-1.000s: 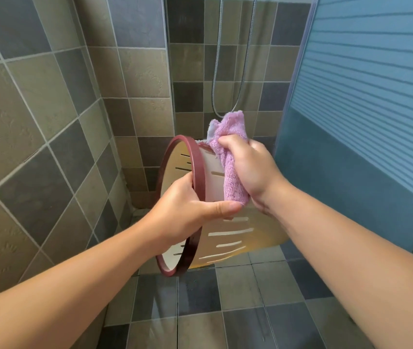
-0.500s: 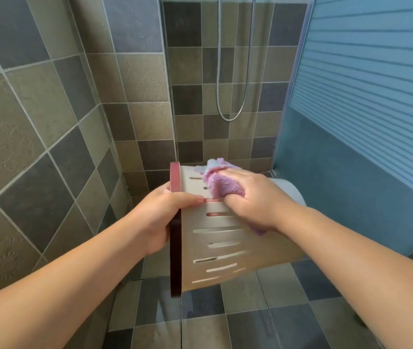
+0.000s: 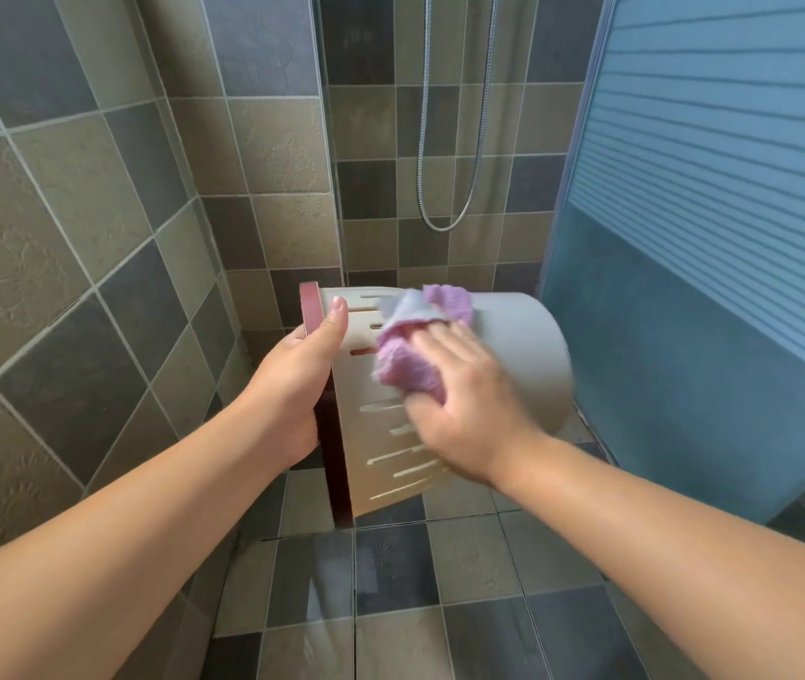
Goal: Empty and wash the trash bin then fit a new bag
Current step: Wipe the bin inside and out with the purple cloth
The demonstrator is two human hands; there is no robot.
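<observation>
Two tiled walls (image 3: pixel 96 198) fill the left and upper centre of the frame, grey and tan squares; tiled floor (image 3: pixel 440 606) along the bottom. Blue ribbed shower door (image 3: pixel 710 188) takes the right side. Metal shower hose (image 3: pixel 459 139) hangs in a loop at top centre.

Trash bin (image 3: pixel 523 346) is at frame centre, held off the floor, lying on its side: dark red rim (image 3: pixel 310 306) faces left, closed base points right toward the door. Cream wall with rows of slots faces up at the camera.

Left hand (image 3: pixel 292 380) grips the rim, thumb over the slotted wall, fingers curled behind it. Right hand (image 3: pixel 464 404) presses a purple cloth (image 3: pixel 410 355) flat on the bin wall, fingers spread over the cloth and slightly blurred. Cloth bunches out past the fingertips, one pale corner folded up.
</observation>
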